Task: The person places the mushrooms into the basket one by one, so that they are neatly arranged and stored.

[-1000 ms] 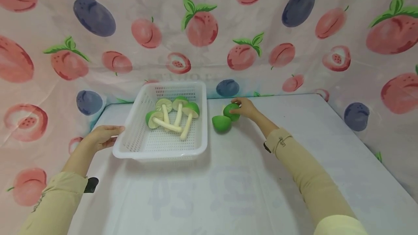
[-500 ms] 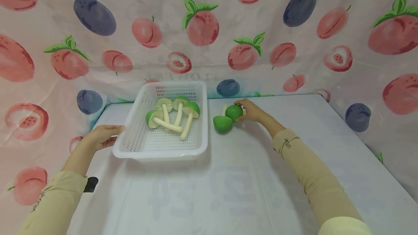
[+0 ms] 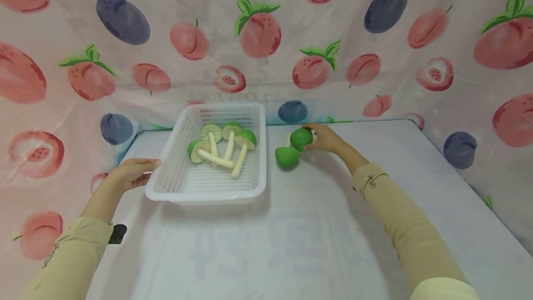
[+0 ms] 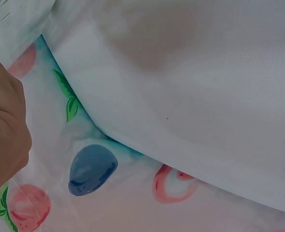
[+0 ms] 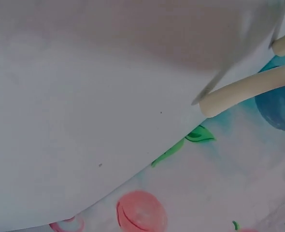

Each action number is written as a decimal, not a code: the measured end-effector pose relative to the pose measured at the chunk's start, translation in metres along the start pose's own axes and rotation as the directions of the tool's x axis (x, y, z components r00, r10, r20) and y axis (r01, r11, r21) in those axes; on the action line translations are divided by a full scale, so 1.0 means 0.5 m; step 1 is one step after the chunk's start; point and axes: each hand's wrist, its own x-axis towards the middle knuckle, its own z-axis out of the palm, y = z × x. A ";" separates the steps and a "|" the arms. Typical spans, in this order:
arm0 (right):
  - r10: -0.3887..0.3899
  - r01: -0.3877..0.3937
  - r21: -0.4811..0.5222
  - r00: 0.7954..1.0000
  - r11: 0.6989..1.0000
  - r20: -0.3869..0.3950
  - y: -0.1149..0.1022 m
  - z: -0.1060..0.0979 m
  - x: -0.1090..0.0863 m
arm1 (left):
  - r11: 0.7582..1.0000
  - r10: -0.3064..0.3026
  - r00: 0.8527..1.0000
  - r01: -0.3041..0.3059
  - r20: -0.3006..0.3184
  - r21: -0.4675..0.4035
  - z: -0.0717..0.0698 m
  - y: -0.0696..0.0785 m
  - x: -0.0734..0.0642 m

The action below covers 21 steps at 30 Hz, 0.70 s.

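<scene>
My left hand (image 3: 134,173) grips the left rim of a white plastic basket (image 3: 207,195); the left wrist view has this hand (image 4: 7,130) at its left edge. Several toy mushrooms (image 3: 244,139) with green caps and cream stems lie in the basket. Right of it, my right hand (image 3: 326,140) holds a green-capped toy mushroom (image 3: 301,139) by the cap, thumb and fingers at its right side. Another toy mushroom (image 3: 287,157) lies close beside it on the table. In the right wrist view, a cream stem (image 5: 249,92) slants in from the right, and a second stem (image 5: 283,44) shows above.
The table has a white cover (image 3: 316,240). Behind it hangs a fruit-printed cloth (image 3: 266,73), which also runs down both sides. The table's back edge passes just behind the basket and the mushrooms.
My right hand has shifted slightly right, and the green cap it holds sits a little higher and farther right. My left hand stays at the basket rim.
</scene>
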 end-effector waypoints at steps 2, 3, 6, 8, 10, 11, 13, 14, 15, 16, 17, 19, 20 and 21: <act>-0.015 0.016 0.013 1.000 1.000 -0.006 -0.002 -0.006 0.001 | 1.000 -0.005 1.000 0.005 -0.007 0.002 0.001 0.001 -0.001; -0.022 0.022 0.016 1.000 1.000 -0.010 -0.004 -0.009 0.001 | 1.000 -0.006 1.000 0.006 -0.008 0.002 0.000 0.002 -0.002; -0.025 0.025 0.023 1.000 0.999 -0.014 -0.013 -0.016 0.002 | 1.000 -0.012 1.000 0.012 -0.014 0.005 -0.001 0.003 -0.001; 0.004 -0.004 0.025 1.000 1.000 0.001 -0.023 -0.020 0.003 | 1.000 -0.019 1.000 0.020 -0.017 0.009 -0.001 0.003 -0.001; 0.009 -0.009 0.016 1.000 1.000 0.001 -0.033 -0.025 0.003 | 0.999 -0.024 1.000 0.025 -0.019 0.020 -0.002 0.003 -0.001; 0.012 -0.012 0.010 1.000 1.000 0.000 -0.038 -0.027 0.003 | 0.999 -0.027 0.999 0.028 -0.021 0.022 -0.003 0.004 -0.001; 0.013 -0.013 0.013 1.000 1.000 -0.008 -0.049 -0.032 0.002 | 0.999 -0.030 0.999 0.031 -0.019 0.018 -0.004 0.005 -0.001; 0.014 -0.014 0.015 1.000 1.000 -0.012 -0.054 -0.035 0.003 | 0.999 -0.031 0.999 0.031 -0.018 0.014 -0.004 0.005 -0.002; 0.011 -0.010 0.021 1.000 1.000 -0.016 -0.058 -0.037 0.003 | 0.999 -0.030 0.999 0.030 -0.015 0.012 -0.004 0.005 -0.002; 0.007 -0.007 0.023 1.000 1.000 -0.022 -0.062 -0.040 0.003 | 1.000 -0.029 0.999 0.029 -0.013 0.006 -0.004 0.006 -0.002; 0.002 -0.002 0.024 1.000 1.000 -0.026 -0.067 -0.042 0.004 | 1.000 -0.029 1.000 0.029 -0.011 -0.002 -0.004 0.006 -0.002; -0.018 0.018 0.012 0.999 1.000 -0.033 -0.078 -0.046 0.005 | 1.000 -0.022 1.000 0.022 -0.002 -0.014 -0.005 0.007 -0.002; -0.030 0.030 -0.005 0.999 1.000 -0.036 -0.082 -0.047 0.006 | 1.000 -0.019 1.000 0.019 0.001 -0.017 -0.005 0.006 -0.002; -0.045 0.045 -0.021 0.998 0.999 -0.039 -0.089 -0.048 0.007 | 1.000 -0.017 1.000 0.017 0.005 -0.020 -0.006 0.005 -0.002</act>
